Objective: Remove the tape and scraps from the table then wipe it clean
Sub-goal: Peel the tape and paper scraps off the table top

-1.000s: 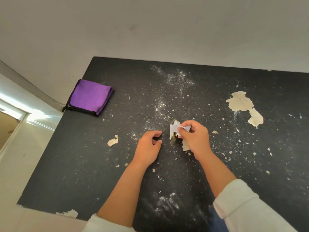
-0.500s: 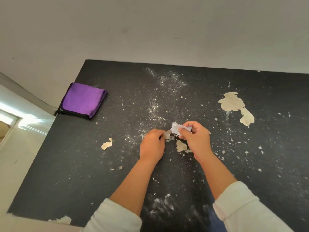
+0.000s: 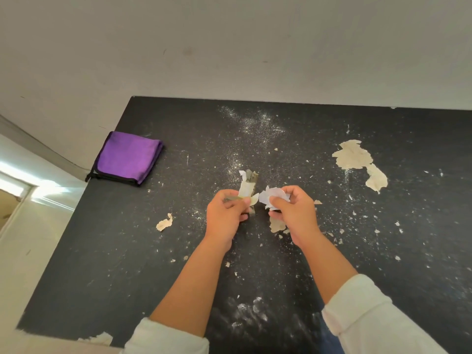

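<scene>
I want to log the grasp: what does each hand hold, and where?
Left hand pinches a tape strip at its lower end. Right hand pinches crumpled white scraps at their lower edge.

Two bare forearms, white sleeves (image 3: 362, 310) pushed up toward the elbows.

A plain off-white wall (image 3: 229, 42), marked by a few faint scuffs, is seen across the upper part of the frame. At the left edge, pale floor (image 3: 30, 251) is shown, brightly lit by a streak of light (image 3: 23, 175). A baseboard (image 3: 38, 146) is seen running diagonally at the upper left.
</scene>
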